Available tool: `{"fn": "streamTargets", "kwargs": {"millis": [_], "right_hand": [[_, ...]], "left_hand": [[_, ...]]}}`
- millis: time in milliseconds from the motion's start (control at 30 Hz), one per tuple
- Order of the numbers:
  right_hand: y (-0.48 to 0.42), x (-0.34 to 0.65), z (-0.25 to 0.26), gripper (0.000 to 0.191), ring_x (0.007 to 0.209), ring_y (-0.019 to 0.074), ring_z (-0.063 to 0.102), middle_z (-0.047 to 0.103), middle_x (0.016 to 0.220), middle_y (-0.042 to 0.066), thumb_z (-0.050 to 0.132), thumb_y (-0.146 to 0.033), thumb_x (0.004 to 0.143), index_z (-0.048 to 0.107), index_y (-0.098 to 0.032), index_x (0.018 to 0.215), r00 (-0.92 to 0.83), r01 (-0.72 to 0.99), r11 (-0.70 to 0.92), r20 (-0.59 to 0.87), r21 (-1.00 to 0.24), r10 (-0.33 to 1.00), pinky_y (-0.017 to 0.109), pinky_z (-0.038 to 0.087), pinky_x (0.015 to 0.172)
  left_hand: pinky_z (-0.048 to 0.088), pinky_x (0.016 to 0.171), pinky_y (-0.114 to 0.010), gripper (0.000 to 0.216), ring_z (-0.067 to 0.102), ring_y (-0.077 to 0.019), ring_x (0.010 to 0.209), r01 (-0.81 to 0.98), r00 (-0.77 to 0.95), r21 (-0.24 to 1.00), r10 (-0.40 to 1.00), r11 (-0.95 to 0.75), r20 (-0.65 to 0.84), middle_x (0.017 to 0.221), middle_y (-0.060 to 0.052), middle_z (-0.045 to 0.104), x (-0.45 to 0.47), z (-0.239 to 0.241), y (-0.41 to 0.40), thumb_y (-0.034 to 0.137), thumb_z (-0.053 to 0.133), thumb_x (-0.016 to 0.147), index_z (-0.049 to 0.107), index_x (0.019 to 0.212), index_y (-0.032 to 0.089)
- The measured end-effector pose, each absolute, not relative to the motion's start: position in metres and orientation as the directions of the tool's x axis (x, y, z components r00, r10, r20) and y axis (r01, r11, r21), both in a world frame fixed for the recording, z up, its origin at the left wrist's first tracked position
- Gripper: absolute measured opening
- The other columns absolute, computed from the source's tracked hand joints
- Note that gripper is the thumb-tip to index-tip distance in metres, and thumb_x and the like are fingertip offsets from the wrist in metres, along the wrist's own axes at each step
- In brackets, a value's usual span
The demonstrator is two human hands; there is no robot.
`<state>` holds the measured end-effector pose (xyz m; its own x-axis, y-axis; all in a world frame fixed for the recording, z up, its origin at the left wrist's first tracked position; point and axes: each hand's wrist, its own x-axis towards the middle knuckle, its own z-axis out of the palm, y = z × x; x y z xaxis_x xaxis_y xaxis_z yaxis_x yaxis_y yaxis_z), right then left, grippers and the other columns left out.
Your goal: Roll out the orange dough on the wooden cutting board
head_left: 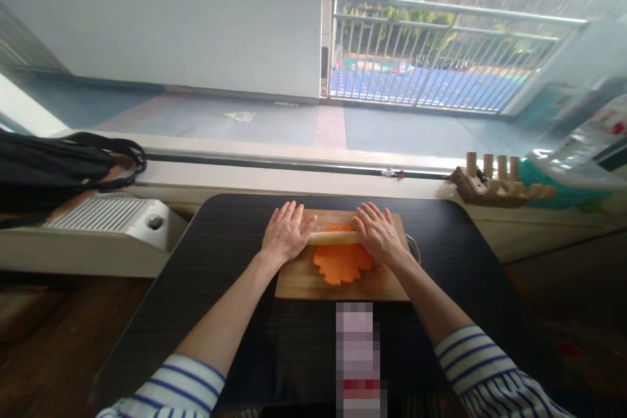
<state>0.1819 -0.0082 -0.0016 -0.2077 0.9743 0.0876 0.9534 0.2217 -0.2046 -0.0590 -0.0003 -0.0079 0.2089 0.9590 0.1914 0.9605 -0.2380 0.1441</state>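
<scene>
A wooden cutting board (pixel 298 281) lies on a dark table (pixel 215 261). On it rests a flat, ragged-edged sheet of orange dough (pixel 341 264). A pale wooden rolling pin (pixel 333 237) lies across the dough's far edge. My left hand (pixel 285 232) presses flat on the pin's left end, fingers stretched out. My right hand (pixel 376 232) presses flat on the right end, fingers stretched out as well. Both forearms wear striped sleeves.
A black bag (pixel 53 173) sits on the left ledge above a white radiator (pixel 98 219). A wooden peg rack (pixel 490 183) and a plastic bag (pixel 582 150) stand on the sill at right. A large window runs behind the table.
</scene>
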Motion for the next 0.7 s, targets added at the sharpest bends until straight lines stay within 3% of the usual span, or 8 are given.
{"fn": "streamTargets", "kwargs": {"millis": [300, 500, 700], "right_hand": [[-0.055, 0.185, -0.003, 0.056, 0.141, 0.0285, 0.025, 0.035, 0.149, 0.016, 0.022, -0.041, 0.099, 0.044, -0.006, 0.138, -0.278, 0.946, 0.296, 0.141, -0.129, 0.95, 0.053, 0.019, 0.115], [-0.09, 0.188, -0.015, 0.06, 0.143, 0.0273, 0.021, 0.031, 0.151, 0.018, 0.027, -0.043, 0.098, 0.034, -0.006, 0.144, -0.314, 0.923, 0.357, 0.259, -0.141, 0.914, 0.05, 0.023, 0.115], [-0.079, 0.187, -0.014, 0.058, 0.143, 0.0278, 0.022, 0.034, 0.15, 0.016, 0.027, -0.042, 0.098, 0.034, -0.008, 0.145, -0.293, 0.933, 0.331, 0.239, -0.14, 0.926, 0.05, 0.021, 0.116]], "left_hand": [[0.029, 0.113, -0.044, 0.073, 0.037, -0.0302, 0.135, 0.947, 0.268, 0.094, 0.917, -0.307, 0.294, 0.141, -0.02, 0.047, -0.059, -0.012, -0.046, 0.056, 0.018, 0.095, 0.048, 0.133, 0.002], [0.031, 0.112, -0.046, 0.073, 0.034, -0.0304, 0.137, 0.925, 0.302, 0.116, 0.887, -0.361, 0.348, 0.145, -0.022, 0.041, -0.064, -0.021, -0.078, 0.057, 0.022, 0.094, 0.04, 0.138, 0.001], [0.03, 0.113, -0.046, 0.074, 0.032, -0.0312, 0.138, 0.931, 0.295, 0.117, 0.9, -0.347, 0.322, 0.145, -0.022, 0.04, -0.063, -0.018, -0.068, 0.058, 0.021, 0.094, 0.041, 0.138, 0.001]]}}
